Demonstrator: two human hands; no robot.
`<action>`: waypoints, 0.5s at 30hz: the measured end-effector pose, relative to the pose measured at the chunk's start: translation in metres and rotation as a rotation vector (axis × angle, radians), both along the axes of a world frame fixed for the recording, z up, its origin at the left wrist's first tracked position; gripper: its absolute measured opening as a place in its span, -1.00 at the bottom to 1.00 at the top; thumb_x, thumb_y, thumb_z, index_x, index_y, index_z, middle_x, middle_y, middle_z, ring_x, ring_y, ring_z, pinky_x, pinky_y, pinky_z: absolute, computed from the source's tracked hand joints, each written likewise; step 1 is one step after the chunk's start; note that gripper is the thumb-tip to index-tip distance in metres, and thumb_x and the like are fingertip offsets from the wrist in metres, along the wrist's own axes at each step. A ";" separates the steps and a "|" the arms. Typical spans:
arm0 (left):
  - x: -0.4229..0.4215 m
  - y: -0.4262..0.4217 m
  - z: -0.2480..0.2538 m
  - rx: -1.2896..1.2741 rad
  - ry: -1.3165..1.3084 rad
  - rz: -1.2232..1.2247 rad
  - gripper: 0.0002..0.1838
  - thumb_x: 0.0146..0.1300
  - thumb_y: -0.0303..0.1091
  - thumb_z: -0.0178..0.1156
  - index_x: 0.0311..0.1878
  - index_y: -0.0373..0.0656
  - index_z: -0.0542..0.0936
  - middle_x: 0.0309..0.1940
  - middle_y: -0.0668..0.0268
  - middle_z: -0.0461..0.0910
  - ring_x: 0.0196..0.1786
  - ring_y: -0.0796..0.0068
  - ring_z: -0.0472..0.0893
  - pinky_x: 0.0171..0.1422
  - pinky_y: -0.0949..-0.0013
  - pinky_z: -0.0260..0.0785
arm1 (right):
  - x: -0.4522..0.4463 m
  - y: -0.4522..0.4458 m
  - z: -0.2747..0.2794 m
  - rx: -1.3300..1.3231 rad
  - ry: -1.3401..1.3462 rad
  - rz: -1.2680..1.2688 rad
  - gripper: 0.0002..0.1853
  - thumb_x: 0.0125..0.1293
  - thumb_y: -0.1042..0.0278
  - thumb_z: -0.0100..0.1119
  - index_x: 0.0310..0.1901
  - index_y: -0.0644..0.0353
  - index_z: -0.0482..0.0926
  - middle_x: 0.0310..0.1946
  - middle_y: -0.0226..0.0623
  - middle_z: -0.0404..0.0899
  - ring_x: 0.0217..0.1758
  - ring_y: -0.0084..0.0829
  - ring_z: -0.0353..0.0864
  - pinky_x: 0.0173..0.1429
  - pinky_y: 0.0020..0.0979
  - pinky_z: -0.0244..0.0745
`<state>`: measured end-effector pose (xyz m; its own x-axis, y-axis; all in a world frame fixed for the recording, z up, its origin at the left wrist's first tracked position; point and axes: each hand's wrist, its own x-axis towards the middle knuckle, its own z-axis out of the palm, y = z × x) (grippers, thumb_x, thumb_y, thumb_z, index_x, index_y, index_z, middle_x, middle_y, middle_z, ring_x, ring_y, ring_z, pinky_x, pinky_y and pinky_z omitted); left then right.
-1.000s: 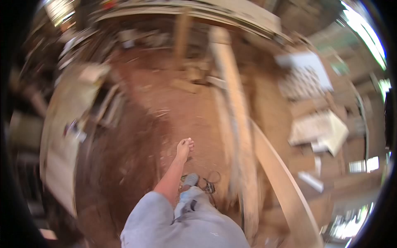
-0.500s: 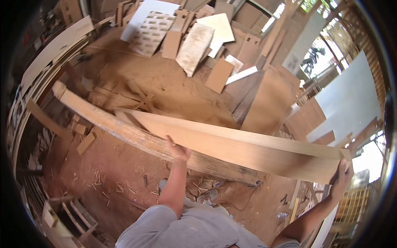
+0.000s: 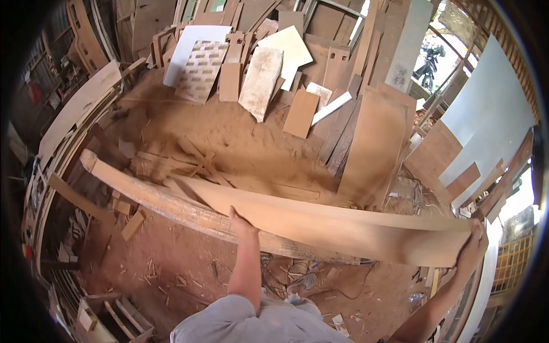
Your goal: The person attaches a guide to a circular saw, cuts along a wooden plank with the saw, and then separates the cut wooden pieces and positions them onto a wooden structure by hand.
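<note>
A long, pale wooden board (image 3: pixel 343 230) stretches across the middle of the head view, its broad face towards me. Its left part lies over a rough, worn timber beam (image 3: pixel 166 207). My left hand (image 3: pixel 245 223) grips the board's lower edge near the beam, thumb up against the face and the other fingers hidden. At the far right end, my right hand (image 3: pixel 473 243) is wrapped around the board's end.
Sawdust (image 3: pixel 240 137) is heaped beyond the beam. Offcuts and panels (image 3: pixel 260 83) lean at the back, with a large pale sheet (image 3: pixel 486 120) at right. Stacked planks (image 3: pixel 74 117) line the left, above a wooden frame (image 3: pixel 114 317). Cables and wood scraps litter the floor.
The view has tilted up, so the scene sits lower. The board lies more level across the view, and less of its top strip shows. Both hands keep their hold.
</note>
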<state>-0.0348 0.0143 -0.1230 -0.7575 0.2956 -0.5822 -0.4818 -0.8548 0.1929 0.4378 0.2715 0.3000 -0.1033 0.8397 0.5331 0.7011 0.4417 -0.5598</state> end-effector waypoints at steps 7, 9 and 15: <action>0.054 0.038 0.003 -0.160 0.026 -0.240 -0.12 0.48 0.37 0.01 0.74 0.15 0.28 0.85 0.14 -0.07 0.84 0.00 -0.04 0.86 -0.21 -0.25 | 0.248 0.146 -0.124 -0.248 -0.133 -0.117 -0.45 0.75 -0.02 -0.03 0.12 0.39 0.72 -0.07 -0.15 0.79 -0.08 -0.23 0.75 0.06 -0.17 0.66; 0.065 0.051 -0.004 -0.205 0.056 -0.262 -0.06 0.41 0.42 0.04 0.78 0.26 0.24 0.91 0.18 -0.35 0.90 0.06 -0.28 0.88 -0.15 -0.50 | 0.294 0.183 -0.192 -0.461 0.168 -0.051 -0.45 0.77 0.02 -0.06 0.30 0.39 0.68 0.10 -0.09 0.78 0.11 -0.16 0.75 0.23 -0.15 0.65; 0.134 0.074 0.024 -0.190 -0.095 -0.118 -0.33 0.46 0.20 0.16 0.42 -0.10 0.54 0.45 0.14 0.54 0.56 0.13 0.44 0.73 -0.06 0.17 | 0.302 0.226 -0.313 -0.717 0.082 -0.152 -0.45 0.77 0.03 -0.06 0.32 0.38 0.67 0.13 -0.08 0.77 0.14 -0.16 0.73 0.27 -0.15 0.63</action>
